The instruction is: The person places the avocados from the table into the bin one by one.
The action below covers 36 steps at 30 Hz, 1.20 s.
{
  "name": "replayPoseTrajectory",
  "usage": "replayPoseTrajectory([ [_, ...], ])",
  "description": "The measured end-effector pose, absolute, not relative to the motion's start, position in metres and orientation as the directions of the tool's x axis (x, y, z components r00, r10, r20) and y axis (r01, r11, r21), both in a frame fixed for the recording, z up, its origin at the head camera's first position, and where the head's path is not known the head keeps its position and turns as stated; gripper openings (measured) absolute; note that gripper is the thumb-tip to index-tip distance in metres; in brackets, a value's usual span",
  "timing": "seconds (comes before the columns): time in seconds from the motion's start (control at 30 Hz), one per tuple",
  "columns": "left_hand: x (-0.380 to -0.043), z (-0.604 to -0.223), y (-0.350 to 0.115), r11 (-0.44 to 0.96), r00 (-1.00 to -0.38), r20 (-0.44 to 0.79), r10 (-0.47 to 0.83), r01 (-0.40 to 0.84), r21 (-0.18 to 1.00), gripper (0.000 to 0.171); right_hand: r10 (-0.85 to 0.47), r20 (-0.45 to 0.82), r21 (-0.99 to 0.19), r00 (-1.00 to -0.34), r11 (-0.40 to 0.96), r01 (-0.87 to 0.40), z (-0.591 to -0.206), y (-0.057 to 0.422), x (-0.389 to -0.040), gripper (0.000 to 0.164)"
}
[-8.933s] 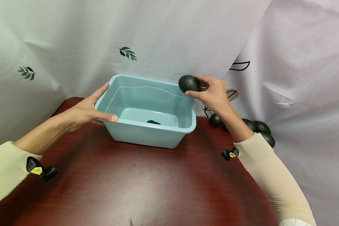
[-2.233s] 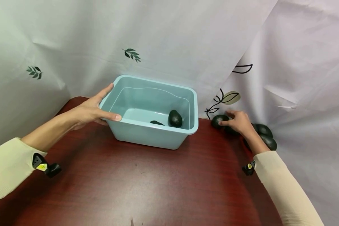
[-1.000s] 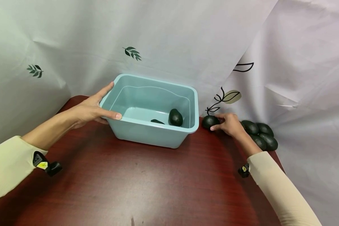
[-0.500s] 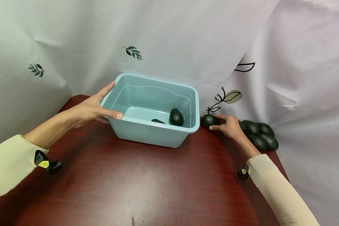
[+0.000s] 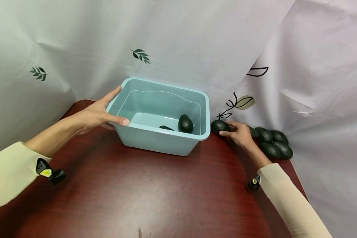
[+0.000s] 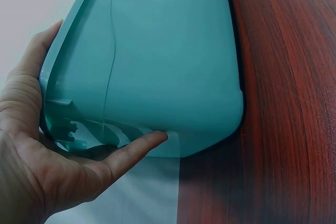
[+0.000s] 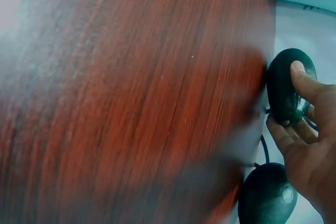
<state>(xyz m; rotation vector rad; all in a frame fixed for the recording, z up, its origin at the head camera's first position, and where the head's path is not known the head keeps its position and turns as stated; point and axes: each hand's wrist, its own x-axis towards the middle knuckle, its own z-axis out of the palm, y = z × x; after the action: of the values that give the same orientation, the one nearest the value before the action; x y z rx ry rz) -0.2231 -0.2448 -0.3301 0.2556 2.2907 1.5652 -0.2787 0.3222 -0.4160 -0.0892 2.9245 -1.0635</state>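
A light blue plastic tub (image 5: 154,142) stands at the back of the table. My left hand (image 5: 96,115) holds its left end, thumb along the front rim, other fingers at the end wall; the left wrist view shows this hand (image 6: 68,166) from close by. Inside the tub lies one dark green avocado (image 5: 185,124); beside it a dark shape (image 5: 166,128) is mostly hidden by the front wall. Just right of the tub, my right hand (image 5: 239,134) grips another avocado (image 5: 219,126) between thumb and fingers, low at the table's back edge, as the right wrist view (image 7: 286,90) also shows.
Several more avocados (image 5: 270,150) lie clustered at the table's right back edge, behind the right wrist. A white patterned cloth (image 5: 178,43) hangs close behind the dark red wooden table (image 5: 154,191).
The avocado held over the tub earlier now lies inside it. Since then my right hand has taken another from the right and shifted it left towards the tub. The left hand keeps its hold.
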Motion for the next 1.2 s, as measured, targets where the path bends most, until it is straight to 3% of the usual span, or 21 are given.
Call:
replayPoseTrajectory([
  [0.6,-0.223,-0.329,-0.243,0.351,-0.920,-0.188,0.343,-0.060,0.934,0.133,0.017,0.036,-0.692,-0.999,0.722,-0.013,-0.429,0.321,-0.282,0.074],
  [1.2,-0.222,-0.329,-0.243,0.347,-0.919,-0.194,0.343,-0.067,0.935,0.133,0.026,0.160,-0.743,-0.987,0.662,-0.103,-0.408,0.310,-0.278,0.070],
])
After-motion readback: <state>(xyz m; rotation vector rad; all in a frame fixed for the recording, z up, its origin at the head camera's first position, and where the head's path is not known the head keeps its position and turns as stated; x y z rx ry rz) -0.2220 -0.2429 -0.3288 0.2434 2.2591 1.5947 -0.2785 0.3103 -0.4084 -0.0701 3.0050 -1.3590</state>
